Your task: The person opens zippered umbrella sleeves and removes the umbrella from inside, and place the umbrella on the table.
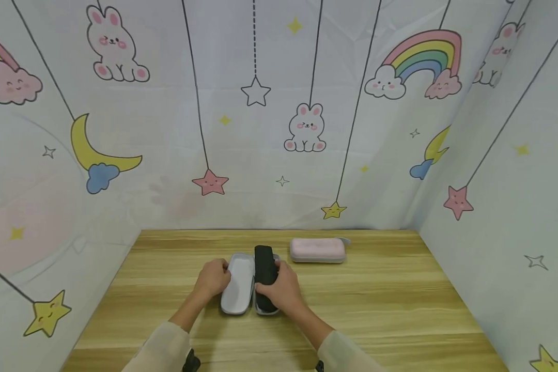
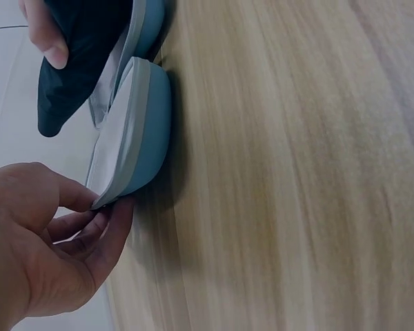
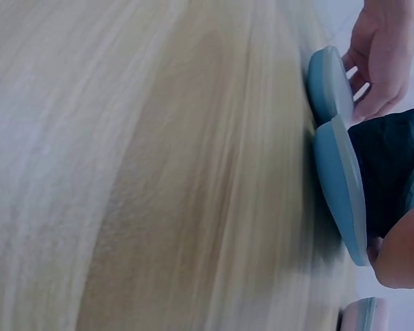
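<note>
A hard-shelled glasses case [image 1: 238,289] lies unfolded on the table, its two halves side by side, with a pale grey lining and a blue-grey shell. My left hand [image 1: 213,279] pinches the outer rim of the left half, thumb on top and fingers below, as the left wrist view shows. With my right hand [image 1: 285,289] I grip a long, soft black pouch [image 1: 264,266] over the right half. The pouch [image 2: 83,62] hides most of that half's inside. In the right wrist view the pouch [image 3: 386,169] stands up past the rim.
A pink zip case [image 1: 318,249] with a grey tab lies at the back, just right of the unfolded one. The wood-grain table [image 1: 376,310] meets a white cloth wall [image 1: 260,206] with printed rabbits, stars and rainbows behind and at the sides.
</note>
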Motion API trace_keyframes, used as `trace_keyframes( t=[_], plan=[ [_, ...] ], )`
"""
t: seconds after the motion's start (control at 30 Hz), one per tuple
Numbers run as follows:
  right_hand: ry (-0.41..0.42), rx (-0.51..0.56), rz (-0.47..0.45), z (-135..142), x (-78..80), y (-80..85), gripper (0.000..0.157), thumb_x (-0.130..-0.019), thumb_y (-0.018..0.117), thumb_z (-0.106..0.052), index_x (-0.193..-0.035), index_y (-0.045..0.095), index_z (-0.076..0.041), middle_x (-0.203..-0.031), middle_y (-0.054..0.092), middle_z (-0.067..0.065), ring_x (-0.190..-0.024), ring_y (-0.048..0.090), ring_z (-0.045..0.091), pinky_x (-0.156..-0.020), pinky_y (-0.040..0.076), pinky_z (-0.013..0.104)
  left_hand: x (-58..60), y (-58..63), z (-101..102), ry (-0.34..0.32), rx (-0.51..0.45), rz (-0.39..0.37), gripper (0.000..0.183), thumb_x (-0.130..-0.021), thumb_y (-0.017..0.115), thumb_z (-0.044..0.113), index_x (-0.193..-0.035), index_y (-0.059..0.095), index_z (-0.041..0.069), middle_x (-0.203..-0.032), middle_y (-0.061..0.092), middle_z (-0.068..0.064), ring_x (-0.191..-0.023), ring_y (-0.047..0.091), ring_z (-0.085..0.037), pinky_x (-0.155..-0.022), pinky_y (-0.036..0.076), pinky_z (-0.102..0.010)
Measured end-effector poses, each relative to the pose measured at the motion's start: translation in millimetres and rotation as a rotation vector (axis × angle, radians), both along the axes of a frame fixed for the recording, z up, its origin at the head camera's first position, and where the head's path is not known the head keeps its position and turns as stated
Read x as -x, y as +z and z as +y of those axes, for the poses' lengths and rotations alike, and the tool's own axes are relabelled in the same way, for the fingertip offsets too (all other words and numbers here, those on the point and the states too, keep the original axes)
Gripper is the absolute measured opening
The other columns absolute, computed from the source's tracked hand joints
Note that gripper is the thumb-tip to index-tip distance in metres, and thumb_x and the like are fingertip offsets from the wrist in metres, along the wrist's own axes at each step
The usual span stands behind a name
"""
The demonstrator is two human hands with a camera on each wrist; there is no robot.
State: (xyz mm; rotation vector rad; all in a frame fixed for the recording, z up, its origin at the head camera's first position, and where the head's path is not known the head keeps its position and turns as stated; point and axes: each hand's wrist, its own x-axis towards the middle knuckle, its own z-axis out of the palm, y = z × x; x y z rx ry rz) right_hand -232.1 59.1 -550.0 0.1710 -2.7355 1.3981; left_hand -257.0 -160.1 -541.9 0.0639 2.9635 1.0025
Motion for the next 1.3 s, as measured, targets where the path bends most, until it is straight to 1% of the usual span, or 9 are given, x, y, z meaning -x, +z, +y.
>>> trace_keyframes(
  t=[0.1,0.23,0.43,0.57,0.7,0.93,1.07,1.13,1.3],
  plan=[
    [0.006,0.04,-0.013,0,-0.9,4.5,0.08,-0.075,0.084,-0.039,-0.136,0.05,0.001,-0.123,0.06,0.015,-0.108,0.06,0.028,-0.088,0.052,0.043,-0.7,2.0,1,0.0,0.0,0.003,0.03,-0.088,0.057,0.002,-0.111,0.065,-0.014,-0.096,0.07,-0.022,-0.077,0.066,-0.024,-0.064,0.057,-0.037],
    [0.017,0.092,-0.036,0,-1.4,8.3,0.079,-0.075,0.084,-0.042,-0.135,0.051,-0.002,-0.119,0.061,0.012,-0.101,0.061,0.025,-0.082,0.054,0.041,-1.3,2.8,2,-0.009,0.006,0.011,0.03,-0.088,0.057,0.003,-0.111,0.066,-0.014,-0.094,0.07,-0.02,-0.075,0.065,-0.023,-0.064,0.057,-0.037],
    [0.016,0.127,-0.043,1,-2.7,16.6,0.08,-0.076,0.084,-0.041,-0.138,0.05,-0.004,-0.123,0.06,0.011,-0.107,0.059,0.025,-0.085,0.053,0.041,-0.4,1.8,1,-0.015,0.011,0.028,0.029,-0.088,0.057,0.004,-0.11,0.066,-0.013,-0.093,0.07,-0.02,-0.074,0.065,-0.022,-0.064,0.056,-0.037],
    [0.009,0.143,-0.047,5,-3.4,20.3,0.079,-0.076,0.084,-0.041,-0.138,0.05,-0.006,-0.12,0.06,0.01,-0.104,0.059,0.024,-0.082,0.054,0.039,-1.1,1.9,-1,-0.018,0.021,0.038,0.027,-0.089,0.058,0.004,-0.109,0.067,-0.012,-0.093,0.07,-0.019,-0.074,0.064,-0.022,-0.064,0.056,-0.036],
    [0.002,0.137,-0.043,8,-3.4,21.7,0.076,-0.075,0.084,-0.04,-0.136,0.052,-0.008,-0.117,0.06,0.008,-0.101,0.059,0.022,-0.08,0.054,0.038,-2.3,3.4,-2,-0.017,0.024,0.034,0.027,-0.089,0.059,0.004,-0.109,0.067,-0.012,-0.094,0.07,-0.019,-0.075,0.065,-0.023,-0.064,0.056,-0.037],
    [-0.01,0.115,-0.022,15,-4.1,22.1,0.075,-0.074,0.085,-0.039,-0.134,0.053,-0.006,-0.117,0.06,0.008,-0.103,0.059,0.022,-0.083,0.053,0.04,-3.4,4.8,-6,-0.012,0.042,0.027,0.028,-0.091,0.059,0.005,-0.112,0.066,-0.011,-0.101,0.07,-0.021,-0.088,0.068,-0.03,-0.074,0.057,-0.043],
    [-0.018,0.103,-0.016,19,-3.3,22.2,0.075,-0.074,0.085,-0.039,-0.133,0.053,-0.005,-0.117,0.06,0.008,-0.103,0.059,0.023,-0.083,0.053,0.041,-2.7,4.3,-8,-0.018,0.044,0.031,0.028,-0.092,0.059,0.006,-0.114,0.066,-0.011,-0.102,0.07,-0.02,-0.092,0.068,-0.03,-0.078,0.056,-0.045],
    [-0.024,0.105,-0.013,21,-3.1,22.7,0.075,-0.074,0.085,-0.038,-0.133,0.054,-0.004,-0.116,0.061,0.009,-0.102,0.059,0.023,-0.083,0.053,0.041,-2.3,4.9,-9,-0.023,0.045,0.038,0.027,-0.092,0.06,0.006,-0.113,0.066,-0.01,-0.101,0.07,-0.019,-0.09,0.067,-0.028,-0.078,0.056,-0.044],
    [-0.034,0.101,-0.003,26,-2.0,22.9,0.075,-0.074,0.085,-0.038,-0.134,0.053,-0.004,-0.116,0.061,0.01,-0.102,0.059,0.024,-0.083,0.053,0.041,-1.7,7.4,-13,-0.034,0.054,0.043,0.025,-0.092,0.059,0.004,-0.111,0.067,-0.01,-0.094,0.07,-0.016,-0.08,0.064,-0.023,-0.072,0.055,-0.042]
  ],
)
